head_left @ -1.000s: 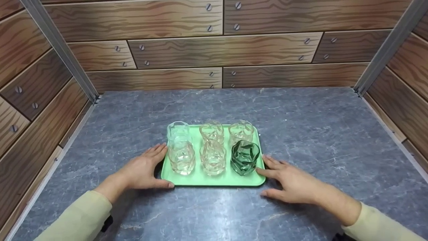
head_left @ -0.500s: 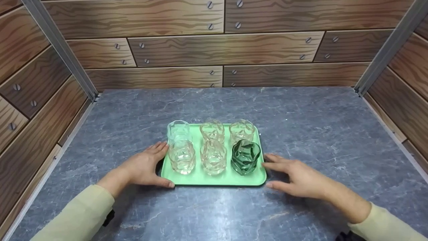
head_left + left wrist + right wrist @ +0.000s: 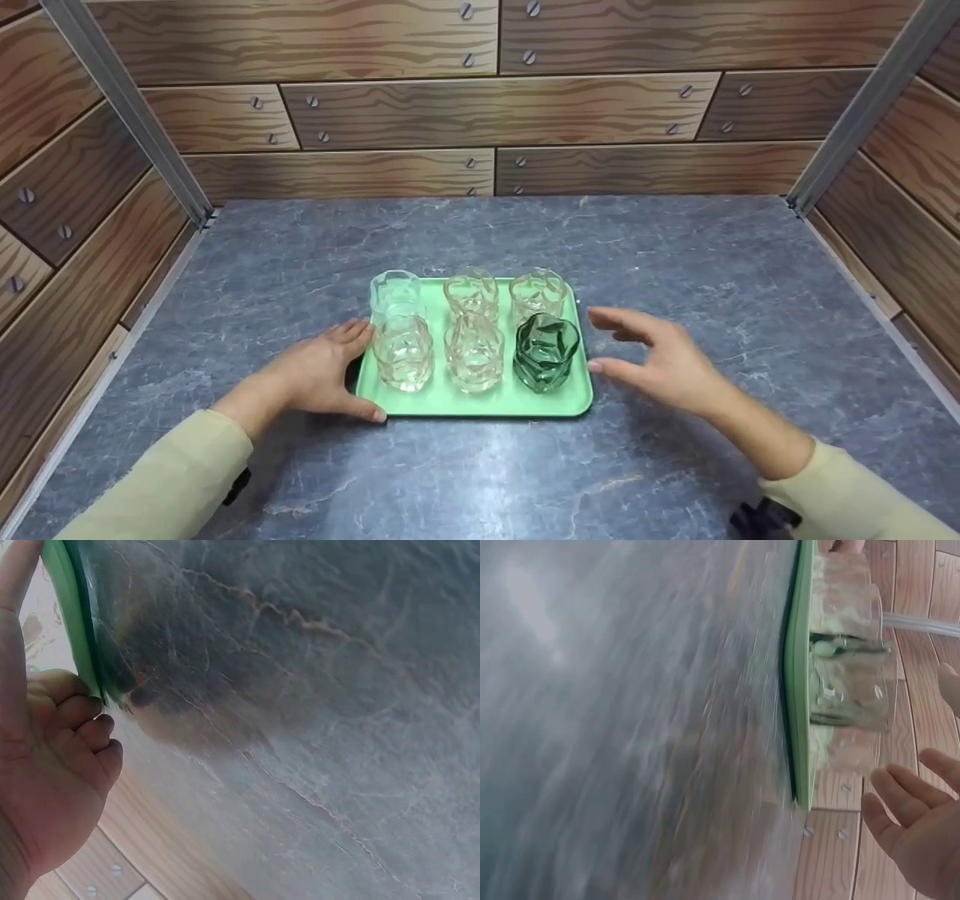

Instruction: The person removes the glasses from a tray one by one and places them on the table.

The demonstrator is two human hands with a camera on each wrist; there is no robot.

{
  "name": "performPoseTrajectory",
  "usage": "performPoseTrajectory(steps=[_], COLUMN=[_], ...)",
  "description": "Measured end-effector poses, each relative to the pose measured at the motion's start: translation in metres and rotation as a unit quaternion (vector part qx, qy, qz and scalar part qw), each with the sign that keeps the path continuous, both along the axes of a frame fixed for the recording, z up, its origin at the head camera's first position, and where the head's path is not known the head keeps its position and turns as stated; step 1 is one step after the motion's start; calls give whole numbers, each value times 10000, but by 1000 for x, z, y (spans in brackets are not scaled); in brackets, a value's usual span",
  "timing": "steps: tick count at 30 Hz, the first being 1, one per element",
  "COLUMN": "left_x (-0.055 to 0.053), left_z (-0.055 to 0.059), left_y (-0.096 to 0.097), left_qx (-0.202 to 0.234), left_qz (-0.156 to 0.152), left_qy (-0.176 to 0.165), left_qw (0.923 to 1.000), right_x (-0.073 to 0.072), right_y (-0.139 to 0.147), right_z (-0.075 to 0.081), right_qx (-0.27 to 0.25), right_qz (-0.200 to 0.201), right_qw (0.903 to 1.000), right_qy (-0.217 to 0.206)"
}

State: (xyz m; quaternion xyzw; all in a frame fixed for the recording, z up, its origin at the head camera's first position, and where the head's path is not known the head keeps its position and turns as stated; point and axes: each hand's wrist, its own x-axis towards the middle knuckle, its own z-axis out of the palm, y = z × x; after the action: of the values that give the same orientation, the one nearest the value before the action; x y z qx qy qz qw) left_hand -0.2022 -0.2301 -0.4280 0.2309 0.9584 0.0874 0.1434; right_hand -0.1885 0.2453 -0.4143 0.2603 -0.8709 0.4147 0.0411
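Observation:
A light green tray (image 3: 457, 406) carries several faceted drinking glasses in two rows. Most are clear, such as the front left glass (image 3: 405, 356); the back left glass (image 3: 397, 295) has a bluish tint. At the front right stands a dark green glass (image 3: 546, 354). My left hand (image 3: 319, 375) rests against the tray's left side, its thumb at the front left corner; the left wrist view shows its fingers by the tray rim (image 3: 66, 611). To the right of the dark green glass, my right hand (image 3: 667, 364) hovers empty, thumb and fingers apart and facing the glasses.
The tray lies on a grey marbled tabletop (image 3: 480, 232). Wood-patterned panels (image 3: 390, 112) close off the back and both sides, with metal posts (image 3: 847, 112) at the rear corners.
My right hand has come away from the tray's right edge, rising beside the dark green glass with thumb and fingers spread. My left hand stays at the tray's left side.

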Motion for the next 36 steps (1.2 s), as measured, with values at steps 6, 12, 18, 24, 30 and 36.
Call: performPoseTrajectory(steps=[6,12,18,24,30,36], left_x=[1,1,1,2,1,1], left_z=[0,1,0,0,0,-1], left_y=[-1,0,-1,0,0,0], left_qx=[-41,-55,-84,-70,-58,-31], left_qz=[10,-53,-57,-58,-53,-33], left_qy=[13,67,97,89,84,94], left_qw=[10000,9999,9999,9999,9999,9999], right_x=[-5,-5,-5,-6,-7,-8], right_y=[-26,-43,-49,-55,-59,-61], right_z=[-5,-12,-19,-27,-31,-33], right_qx=[-745,-940,-863,-949,-1072,-1078], right_qz=[-109,-336,-580,-637,-670,-714], right_qw=[9958,9905,9886,9880,9861,9851], right_qy=[-520,-947,-1088,-1037,-1075,-1136])
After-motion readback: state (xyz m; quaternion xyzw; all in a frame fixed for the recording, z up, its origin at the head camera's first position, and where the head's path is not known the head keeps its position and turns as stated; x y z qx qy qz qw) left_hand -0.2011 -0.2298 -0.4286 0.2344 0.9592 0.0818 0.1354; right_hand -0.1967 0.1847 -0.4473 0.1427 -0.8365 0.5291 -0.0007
